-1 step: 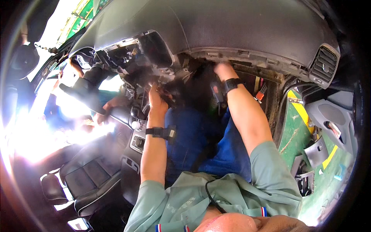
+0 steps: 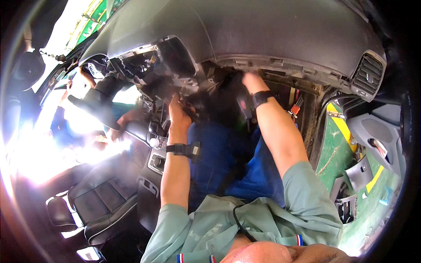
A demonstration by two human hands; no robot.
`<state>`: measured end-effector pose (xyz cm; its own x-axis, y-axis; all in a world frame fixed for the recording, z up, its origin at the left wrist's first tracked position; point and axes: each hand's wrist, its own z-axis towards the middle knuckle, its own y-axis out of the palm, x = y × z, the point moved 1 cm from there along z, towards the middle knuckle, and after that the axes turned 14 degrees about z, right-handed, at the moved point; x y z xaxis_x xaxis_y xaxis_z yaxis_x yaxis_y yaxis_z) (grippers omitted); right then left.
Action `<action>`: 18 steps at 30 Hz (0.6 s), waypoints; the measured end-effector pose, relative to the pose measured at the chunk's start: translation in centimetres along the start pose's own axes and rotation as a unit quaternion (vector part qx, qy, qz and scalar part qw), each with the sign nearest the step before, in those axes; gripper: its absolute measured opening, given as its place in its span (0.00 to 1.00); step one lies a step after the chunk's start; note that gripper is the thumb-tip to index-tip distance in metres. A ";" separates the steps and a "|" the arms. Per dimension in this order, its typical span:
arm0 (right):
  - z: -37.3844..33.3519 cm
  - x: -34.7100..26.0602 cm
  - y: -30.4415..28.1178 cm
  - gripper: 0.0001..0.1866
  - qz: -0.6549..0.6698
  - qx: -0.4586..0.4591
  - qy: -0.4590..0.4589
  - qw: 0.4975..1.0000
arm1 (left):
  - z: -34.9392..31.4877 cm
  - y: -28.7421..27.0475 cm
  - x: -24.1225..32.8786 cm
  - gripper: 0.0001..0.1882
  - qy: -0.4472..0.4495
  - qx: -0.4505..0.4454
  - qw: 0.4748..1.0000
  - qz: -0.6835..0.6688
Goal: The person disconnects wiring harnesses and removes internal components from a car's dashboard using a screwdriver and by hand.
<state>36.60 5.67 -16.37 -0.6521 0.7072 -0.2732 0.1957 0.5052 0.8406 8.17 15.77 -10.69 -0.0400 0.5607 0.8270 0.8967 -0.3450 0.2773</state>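
My left hand (image 2: 179, 113) reaches in at the lower side of the stripped centre console (image 2: 184, 85), beside the gear lever area. Its fingers are partly in shadow, and whatever they may be holding does not show. Up under the front edge of the dashboard (image 2: 280, 30) goes my right hand (image 2: 253, 81); the dark opening (image 2: 226, 87) hides its fingers. Both wrists carry dark straps. A dark object with a reddish patch (image 2: 244, 105) sits just below my right wrist, too blurred to name.
A red-orange connector (image 2: 295, 108) hangs right of my right forearm. The open door (image 2: 377, 136) and loose trim pieces (image 2: 358, 172) are at the right, over green floor. To the left are a black seat (image 2: 103, 197) and another person's arm (image 2: 125, 118) by the steering wheel.
My right forearm has shifted slightly to the left, with its hand still under the dashboard. My left arm has barely moved.
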 end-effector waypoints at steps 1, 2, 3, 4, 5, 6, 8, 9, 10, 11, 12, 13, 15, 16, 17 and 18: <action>-0.3 0.6 0.3 0.21 -0.001 -0.006 -0.037 0.999 | 0.2 0.2 0.1 0.16 0.004 -0.016 1.000 -0.023; -1.0 1.2 0.6 0.21 -0.003 -0.013 -0.075 0.997 | -0.7 1.1 0.3 0.16 -0.012 -0.010 0.999 -0.043; -2.3 1.7 1.1 0.21 0.001 -0.023 -0.107 0.994 | -0.5 0.5 0.3 0.16 -0.019 -0.040 0.997 -0.069; -3.5 1.8 1.5 0.21 0.009 -0.029 -0.130 0.991 | -0.2 -0.4 0.2 0.15 -0.027 -0.070 0.993 -0.093; -4.0 1.4 1.2 0.21 0.013 -0.026 -0.147 0.989 | 0.1 -1.0 -0.3 0.15 -0.038 -0.105 0.987 -0.118; -4.6 1.2 0.8 0.21 0.022 -0.021 -0.157 0.987 | 0.5 -1.2 -0.8 0.12 -0.019 -0.122 0.985 -0.121; -2.5 -0.1 -2.0 0.19 0.034 0.040 -0.136 0.989 | 0.7 -0.8 -1.5 0.11 -0.018 -0.077 0.993 -0.093; -4.3 -1.3 -1.2 0.18 0.100 0.068 -0.106 0.987 | 0.4 -1.1 -1.9 0.10 -0.016 -0.048 0.995 -0.083; -7.8 -3.1 0.7 0.15 0.150 0.071 -0.067 0.984 | -0.5 -0.2 -1.7 0.08 -0.028 -0.062 0.994 -0.087; -10.5 -4.5 2.5 0.14 0.202 0.073 -0.030 0.976 | -1.5 0.9 -1.4 0.08 -0.024 -0.059 0.995 -0.072; -8.9 -6.2 0.5 0.15 0.230 0.081 -0.029 0.969 | -2.4 2.2 -1.0 0.08 -0.020 -0.063 0.996 -0.056; -11.1 -7.4 1.9 0.15 0.233 0.115 0.000 0.966 | -2.9 2.3 -1.0 0.08 -0.015 -0.054 0.998 -0.042; -12.9 -10.3 2.4 0.25 0.227 0.034 -0.047 0.972 | -1.7 1.0 -2.1 0.09 -0.006 0.001 1.000 -0.015; -13.7 -11.4 2.8 0.27 0.266 0.006 -0.027 0.964 | -1.4 0.5 -2.4 0.10 0.007 0.000 1.000 -0.007; -14.1 -12.9 3.0 0.29 0.302 -0.025 -0.010 0.953 | -1.2 0.6 -2.6 0.10 0.019 -0.005 1.000 -0.003; -13.1 -14.2 2.2 0.29 0.294 -0.055 -0.019 0.954 | -0.8 1.5 -2.7 0.11 0.004 -0.025 0.999 -0.048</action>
<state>36.70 -9.75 -4.49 -0.4254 0.8711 0.2454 0.4397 -0.0380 0.8973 9.22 13.12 -12.09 -0.1281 0.5877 0.7989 0.8652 -0.3275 0.3796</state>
